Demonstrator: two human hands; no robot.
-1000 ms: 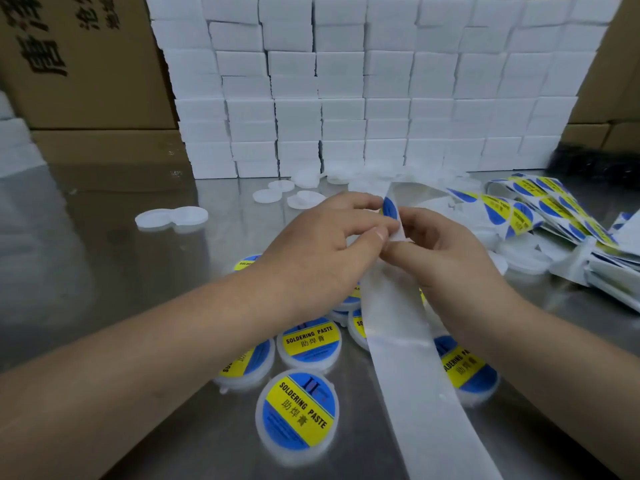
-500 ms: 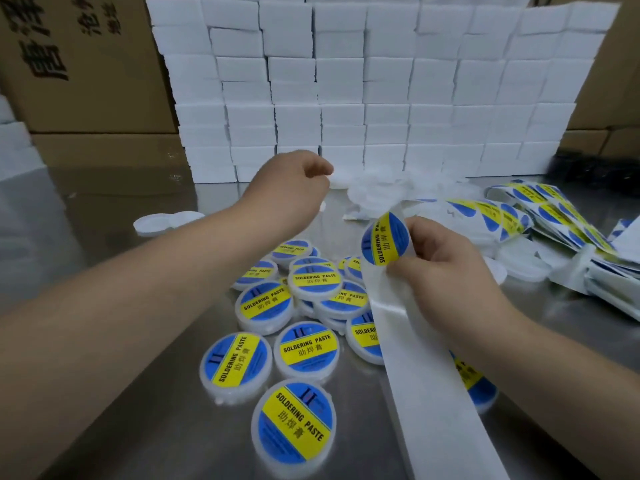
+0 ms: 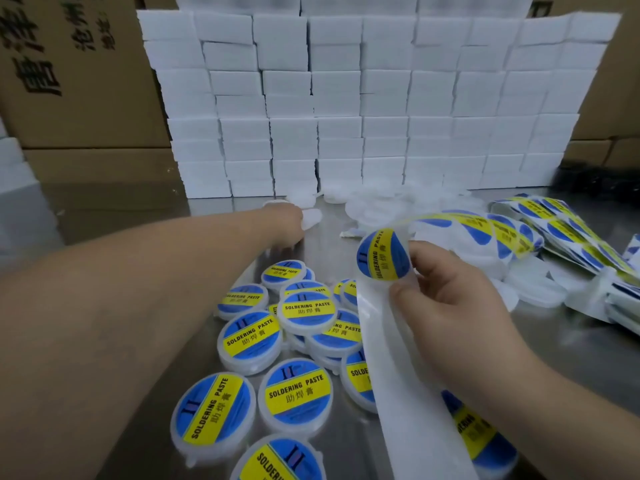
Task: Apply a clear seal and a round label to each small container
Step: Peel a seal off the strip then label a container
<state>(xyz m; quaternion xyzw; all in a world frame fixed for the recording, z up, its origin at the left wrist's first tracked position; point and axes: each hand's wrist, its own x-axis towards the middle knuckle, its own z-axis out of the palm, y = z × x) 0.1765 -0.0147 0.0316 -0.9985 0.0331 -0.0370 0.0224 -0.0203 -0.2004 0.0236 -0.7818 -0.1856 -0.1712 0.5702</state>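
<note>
My right hand point(image 3: 450, 299) pinches a white backing strip point(image 3: 408, 393) where a round blue and yellow "SOLDERING PASTE" label point(image 3: 382, 254) peels up. My left hand point(image 3: 284, 223) is stretched forward onto an unlabelled white container point(image 3: 311, 216) near the stack; its fingers are mostly hidden behind the back of the hand. Several labelled containers point(image 3: 298, 393) lie in a pile on the steel table point(image 3: 104, 216) between my arms.
A wall of stacked white boxes point(image 3: 363, 98) runs along the back, with loose white lids and containers point(image 3: 381, 202) at its foot. Folded label strips point(image 3: 561, 233) lie at the right. Cardboard cartons point(image 3: 69, 81) stand behind on the left.
My left hand left the label strip and reached forward and down to the white containers by the stack. My right hand kept the strip, with the label now peeling free.
</note>
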